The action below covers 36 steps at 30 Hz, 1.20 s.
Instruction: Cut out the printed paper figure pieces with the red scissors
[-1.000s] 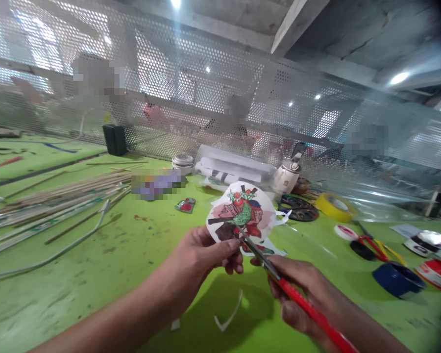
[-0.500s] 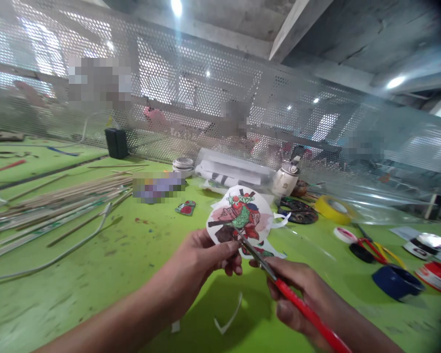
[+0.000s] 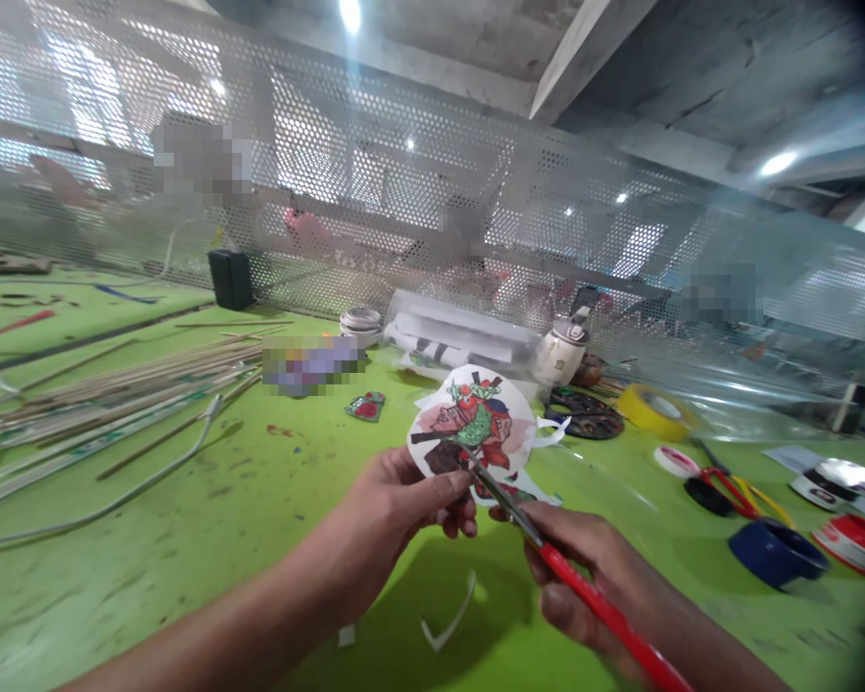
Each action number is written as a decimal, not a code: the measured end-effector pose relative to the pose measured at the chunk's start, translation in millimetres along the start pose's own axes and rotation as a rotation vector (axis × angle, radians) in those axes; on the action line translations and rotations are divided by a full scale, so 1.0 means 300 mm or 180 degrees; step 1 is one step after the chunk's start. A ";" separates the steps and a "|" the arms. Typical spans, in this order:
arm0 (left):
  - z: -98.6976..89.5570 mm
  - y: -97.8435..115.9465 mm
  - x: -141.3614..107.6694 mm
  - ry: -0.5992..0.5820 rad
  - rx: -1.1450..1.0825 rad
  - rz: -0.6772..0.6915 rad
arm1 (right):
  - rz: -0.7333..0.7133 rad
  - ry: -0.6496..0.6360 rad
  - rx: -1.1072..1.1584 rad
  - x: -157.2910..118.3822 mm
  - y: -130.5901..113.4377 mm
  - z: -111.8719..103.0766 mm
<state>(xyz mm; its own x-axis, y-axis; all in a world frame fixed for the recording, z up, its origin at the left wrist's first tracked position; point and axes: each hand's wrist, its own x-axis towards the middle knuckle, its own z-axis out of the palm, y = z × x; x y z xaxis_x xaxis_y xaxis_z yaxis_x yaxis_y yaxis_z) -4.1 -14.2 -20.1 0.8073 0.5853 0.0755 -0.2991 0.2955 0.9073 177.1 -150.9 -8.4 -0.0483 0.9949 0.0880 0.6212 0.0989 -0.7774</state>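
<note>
A white paper cutout (image 3: 480, 423) carries a coloured drawing with red, green and brown parts. It is tilted up above the table. My left hand (image 3: 425, 495) pinches its lower left edge between thumb and fingers. My right hand (image 3: 583, 567) is closed around red-handled scissors (image 3: 583, 586), seen nearly edge-on. Their metal blades reach the lower edge of the paper, close to my left thumb; whether they are apart is unclear. A curled paper strip (image 3: 554, 432) hangs at the cutout's right side. Below my hands a thin paper offcut (image 3: 451, 615) lies on the green table (image 3: 259, 596).
Bamboo sticks (image 3: 151, 384) and a white cable (image 3: 165, 485) lie at left. A small painted piece (image 3: 365, 406) lies ahead. Behind are a plastic-wrapped roll (image 3: 461, 332) and a bottle (image 3: 562, 348). Yellow tape (image 3: 653, 411), blue tape (image 3: 778, 555) and other scissors (image 3: 735, 490) lie right.
The hands, paper and scissors hold nearly the same pose. Only a slight shift of the whole view shows.
</note>
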 end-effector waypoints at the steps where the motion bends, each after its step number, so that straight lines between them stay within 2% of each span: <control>1: 0.000 0.001 0.001 -0.0003 0.0001 0.0002 | 0.0061 -0.0007 0.0013 0.002 -0.004 -0.001; 4: 0.002 0.006 0.002 0.0006 -0.0002 -0.0031 | 0.0193 0.0023 0.0089 0.005 -0.017 -0.003; 10: -0.004 0.006 -0.001 -0.0044 -0.0044 -0.0061 | -0.0024 -0.0167 0.0218 0.018 -0.030 -0.004; 15: -0.010 0.000 -0.001 -0.0064 -0.0061 -0.0049 | 0.0048 -0.0163 0.0264 0.018 -0.014 0.000; 19: -0.009 0.000 -0.001 -0.0066 -0.0076 -0.0074 | -0.0014 -0.0277 0.0362 0.024 -0.031 -0.004; 24: -0.010 -0.002 0.000 -0.0066 -0.0148 -0.0123 | -0.0116 -0.0251 0.0441 0.029 -0.053 -0.008; 29: -0.012 -0.004 0.001 -0.0055 -0.0149 -0.0127 | -0.0066 -0.0172 0.0262 0.020 -0.040 -0.009; 36: -0.010 0.003 -0.001 -0.0081 -0.0171 -0.0159 | -0.0047 -0.0188 0.0399 0.023 -0.043 -0.010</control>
<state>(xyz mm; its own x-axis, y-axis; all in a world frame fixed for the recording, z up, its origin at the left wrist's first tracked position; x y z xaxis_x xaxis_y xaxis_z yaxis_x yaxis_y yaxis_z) -6.2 -11.9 -20.5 0.8344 0.5495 0.0417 -0.2843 0.3645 0.8868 171.1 -145.3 4.1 -0.1050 0.9923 0.0662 0.5176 0.1113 -0.8483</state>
